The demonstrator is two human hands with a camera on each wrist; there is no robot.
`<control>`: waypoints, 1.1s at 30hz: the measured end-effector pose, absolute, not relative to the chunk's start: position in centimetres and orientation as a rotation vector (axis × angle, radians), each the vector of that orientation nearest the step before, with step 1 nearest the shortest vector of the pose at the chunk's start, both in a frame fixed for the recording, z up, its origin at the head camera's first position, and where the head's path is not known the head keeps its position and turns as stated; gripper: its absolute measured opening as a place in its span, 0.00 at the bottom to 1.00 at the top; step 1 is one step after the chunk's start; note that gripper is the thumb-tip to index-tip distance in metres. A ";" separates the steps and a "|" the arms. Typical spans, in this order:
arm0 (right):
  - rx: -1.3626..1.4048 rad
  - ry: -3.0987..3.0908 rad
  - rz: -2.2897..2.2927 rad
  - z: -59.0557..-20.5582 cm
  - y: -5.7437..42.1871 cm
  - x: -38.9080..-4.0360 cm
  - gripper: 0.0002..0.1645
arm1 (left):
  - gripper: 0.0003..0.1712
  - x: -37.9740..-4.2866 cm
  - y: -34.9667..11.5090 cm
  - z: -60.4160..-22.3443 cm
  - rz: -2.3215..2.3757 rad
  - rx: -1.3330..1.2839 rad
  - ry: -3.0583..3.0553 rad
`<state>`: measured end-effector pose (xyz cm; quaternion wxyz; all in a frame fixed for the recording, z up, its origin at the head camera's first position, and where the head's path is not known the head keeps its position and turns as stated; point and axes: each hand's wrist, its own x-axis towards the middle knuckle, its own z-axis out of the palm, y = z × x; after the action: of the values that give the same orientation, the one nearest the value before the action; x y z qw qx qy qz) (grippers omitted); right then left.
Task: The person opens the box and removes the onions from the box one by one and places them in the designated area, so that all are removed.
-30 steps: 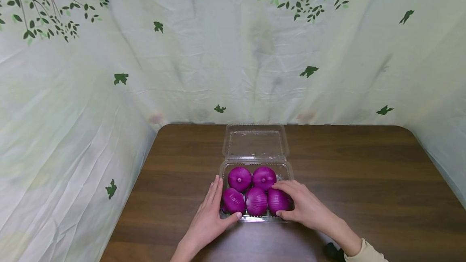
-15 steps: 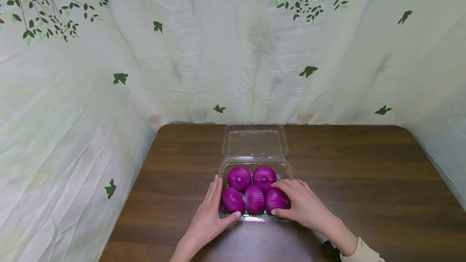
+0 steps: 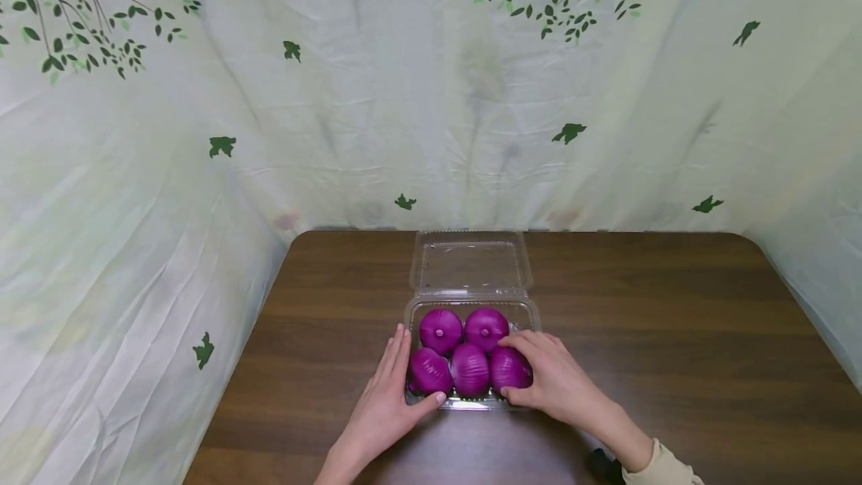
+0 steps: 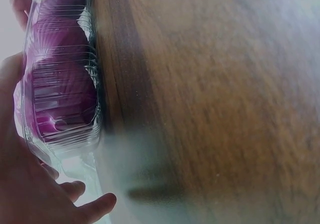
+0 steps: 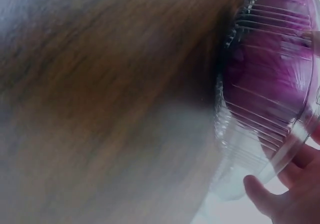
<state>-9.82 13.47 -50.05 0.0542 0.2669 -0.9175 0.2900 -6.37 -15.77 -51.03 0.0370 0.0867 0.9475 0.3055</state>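
Resting on the bench (image 3: 646, 305), the clear box (image 3: 471, 405), its lid (image 3: 471, 264) laid back, is touched along its left side by the left hand (image 3: 385, 406), fingers straight, thumb spread apart. By the grip of the nearer right hand (image 3: 562, 380), a purple onion (image 3: 508, 369) is clamped between thumb and fingers in the box's front-right corner; its long axis cannot be told.

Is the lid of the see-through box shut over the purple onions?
No, the clear lid is folded open beyond the far side of the box, leaving five purple onions uncovered.
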 end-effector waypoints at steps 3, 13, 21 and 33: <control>0.819 -2.790 0.819 -50.0 13.4 -10.0 0.39 | 0.65 -6.4 -15.8 -51.0 0.932 0.262 2.908; 0.844 -2.775 0.807 -50.1 13.3 -10.1 0.39 | 0.65 -6.5 -15.8 -51.1 0.928 0.260 2.898; 0.841 -2.691 0.867 -50.2 13.5 -10.1 0.39 | 0.65 -6.5 -15.8 -51.1 0.925 0.255 2.898; 0.673 -2.552 1.299 -48.5 13.5 -9.8 0.40 | 0.65 -6.4 -15.7 -51.1 0.927 0.252 2.908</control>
<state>-9.81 13.46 -48.54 0.0997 0.2276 -0.8633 0.4393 -6.44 -15.69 -51.07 0.0394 0.0821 0.9488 0.3025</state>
